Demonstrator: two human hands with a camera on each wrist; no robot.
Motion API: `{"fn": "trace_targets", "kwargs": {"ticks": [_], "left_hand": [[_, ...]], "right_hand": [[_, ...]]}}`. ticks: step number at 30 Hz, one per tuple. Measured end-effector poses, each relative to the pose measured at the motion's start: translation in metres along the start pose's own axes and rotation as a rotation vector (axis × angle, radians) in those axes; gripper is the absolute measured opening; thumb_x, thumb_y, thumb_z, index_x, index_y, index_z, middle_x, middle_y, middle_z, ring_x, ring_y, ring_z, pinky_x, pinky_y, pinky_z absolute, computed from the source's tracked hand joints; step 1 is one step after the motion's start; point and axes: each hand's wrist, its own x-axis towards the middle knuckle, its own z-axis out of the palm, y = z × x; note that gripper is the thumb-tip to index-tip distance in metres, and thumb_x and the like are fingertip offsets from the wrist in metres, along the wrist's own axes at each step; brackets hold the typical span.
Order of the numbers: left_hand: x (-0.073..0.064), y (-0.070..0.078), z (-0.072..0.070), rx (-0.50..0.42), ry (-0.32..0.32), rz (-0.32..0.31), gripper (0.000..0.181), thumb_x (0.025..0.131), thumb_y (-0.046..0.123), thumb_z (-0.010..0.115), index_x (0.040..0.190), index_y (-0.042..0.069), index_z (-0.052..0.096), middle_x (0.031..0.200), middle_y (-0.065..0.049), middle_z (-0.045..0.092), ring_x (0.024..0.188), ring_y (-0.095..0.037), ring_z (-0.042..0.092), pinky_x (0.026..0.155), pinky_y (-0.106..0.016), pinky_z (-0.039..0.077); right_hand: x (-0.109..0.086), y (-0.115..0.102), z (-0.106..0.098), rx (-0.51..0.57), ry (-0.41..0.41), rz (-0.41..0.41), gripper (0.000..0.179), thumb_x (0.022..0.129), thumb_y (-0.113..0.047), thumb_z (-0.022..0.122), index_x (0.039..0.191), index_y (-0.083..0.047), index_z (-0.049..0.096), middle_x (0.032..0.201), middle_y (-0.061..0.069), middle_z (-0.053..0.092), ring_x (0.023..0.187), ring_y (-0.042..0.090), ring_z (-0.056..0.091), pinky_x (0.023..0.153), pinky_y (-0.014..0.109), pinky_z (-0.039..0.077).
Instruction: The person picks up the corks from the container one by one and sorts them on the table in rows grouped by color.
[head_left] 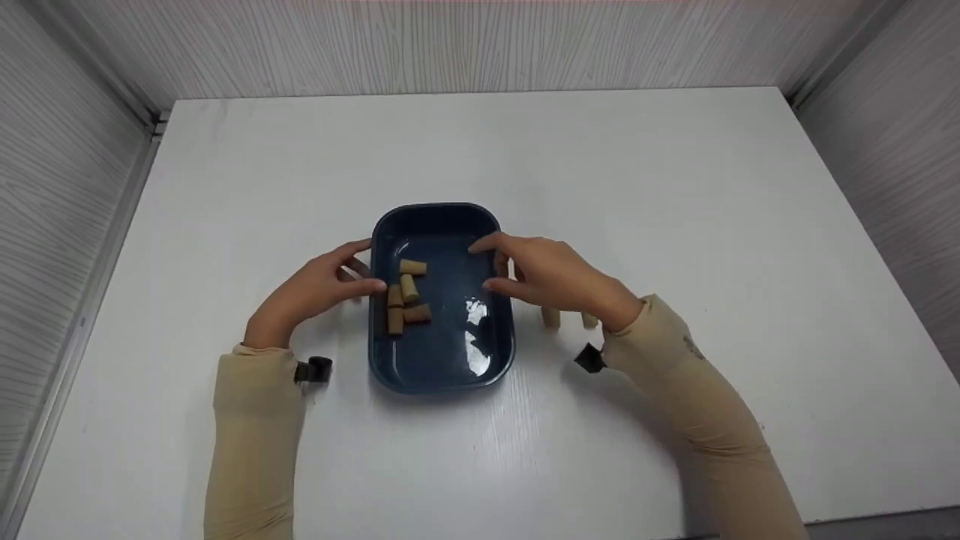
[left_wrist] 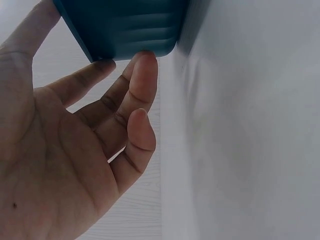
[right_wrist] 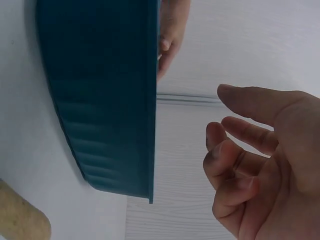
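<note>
A dark blue rectangular dish (head_left: 442, 367) with rounded corners sits on the table. Several tapered corks (head_left: 409, 288) lie inside it, bunched along its left side. My left hand (head_left: 319, 285) holds the dish's left edge, thumb over the rim and fingertips against the outer wall (left_wrist: 135, 30). Above the right rim hovers my right hand (head_left: 555, 271), thumb and index finger apart, the other fingers loosely bent and nothing between them. In the right wrist view this hand (right_wrist: 270, 155) is clear of the dish's side (right_wrist: 100, 110).
Two more corks, one nearer the dish (head_left: 551, 318) and one by the right wrist (head_left: 589, 320), are on the table, partly hidden by the right hand. The white table (head_left: 480, 465) is bordered by grey wood-grain panels (head_left: 480, 45) at the back and sides.
</note>
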Motion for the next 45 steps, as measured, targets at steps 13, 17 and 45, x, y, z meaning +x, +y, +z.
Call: {"fn": "trace_targets", "kwargs": {"ticks": [13,17,45], "left_hand": [[0.001,0.000,-0.001,0.009,0.002,0.003,0.085,0.086,0.056,0.064,0.154,0.021,0.026,0.129,-0.013,0.057,0.098,-0.025,0.063,0.085,-0.039,0.043],[0.001,-0.002,-0.001,0.013,-0.001,-0.007,0.084,0.087,0.055,0.064,0.154,0.021,0.026,0.130,-0.012,0.057,0.098,-0.025,0.063,0.085,-0.039,0.043],[-0.001,0.003,-0.003,0.001,0.017,-0.004,0.082,0.087,0.052,0.065,0.154,0.022,0.026,0.133,-0.014,0.054,0.100,-0.026,0.063,0.091,-0.044,0.044]], "right_hand": [[0.034,-0.014,0.029,0.001,0.020,-0.087,0.045,0.094,-0.036,0.063,0.133,-0.017,0.051,0.087,-0.001,0.064,0.072,0.011,0.057,0.064,0.027,0.045],[0.041,-0.018,0.037,-0.011,-0.018,-0.089,0.048,0.093,-0.037,0.064,0.134,-0.016,0.050,0.090,0.000,0.065,0.074,0.012,0.058,0.065,0.028,0.046],[0.070,-0.022,0.068,-0.052,-0.291,-0.001,0.033,0.091,-0.035,0.067,0.115,-0.015,0.058,0.086,0.001,0.062,0.075,0.014,0.057,0.064,0.031,0.043]]}}
